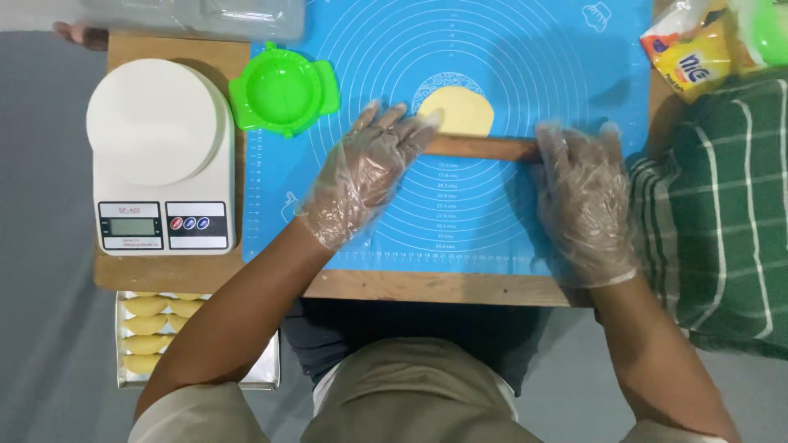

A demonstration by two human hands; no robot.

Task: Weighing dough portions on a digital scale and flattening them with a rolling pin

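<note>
Pale yellow dough round [466,110], flat against rolling pin [483,148]

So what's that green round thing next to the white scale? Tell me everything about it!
The green mould looks like bright, shiny plastic. It is round like a shallow bowl, with a wavy, ridged rim and a small tab handle sticking out on its right side. It lies open and empty, flat on the top left corner of the blue mat, right beside the white scale. Neither gloved hand touches it; the left hand is the nearer one.
</note>
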